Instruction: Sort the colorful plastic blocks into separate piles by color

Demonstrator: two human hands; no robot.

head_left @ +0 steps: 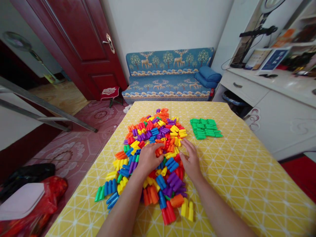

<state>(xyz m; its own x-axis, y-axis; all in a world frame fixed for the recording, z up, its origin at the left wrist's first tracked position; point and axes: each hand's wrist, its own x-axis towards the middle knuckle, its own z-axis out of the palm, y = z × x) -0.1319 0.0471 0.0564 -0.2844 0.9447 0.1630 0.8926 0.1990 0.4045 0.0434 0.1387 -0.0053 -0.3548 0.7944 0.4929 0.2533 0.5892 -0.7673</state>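
Hands: both forearms reach in from the near edge of the table, palms down on a pile of toy blocks.
Left hand [148, 158]: lies on the middle of the pile with the fingers curled down over orange and blue pieces; whether it actually grips one cannot be told.
Right hand [191, 161]: open and flat, fingers stretched forward, resting on the right edge of the pile, just beside the left hand.
Block pile [158, 131]: a loose heap of short, ribbed plastic blocks in red, orange, yellow, blue, purple and a few green, running down the middle of the table from near to far.
Table [247, 184]: covered by a yellow cloth with a white triangle pattern.
Green blocks [205, 128]: a tidy, flat group of all-green pieces, set apart from the pile, farther off and to the right.
Red bag [49, 194]: on the tiled floor to the near left.
White cabinet [271, 108]: stands to the right of the table.
Sofa [170, 75]: blue with a deer print, against the far wall.
Door [81, 42]: dark red, far left, standing open.
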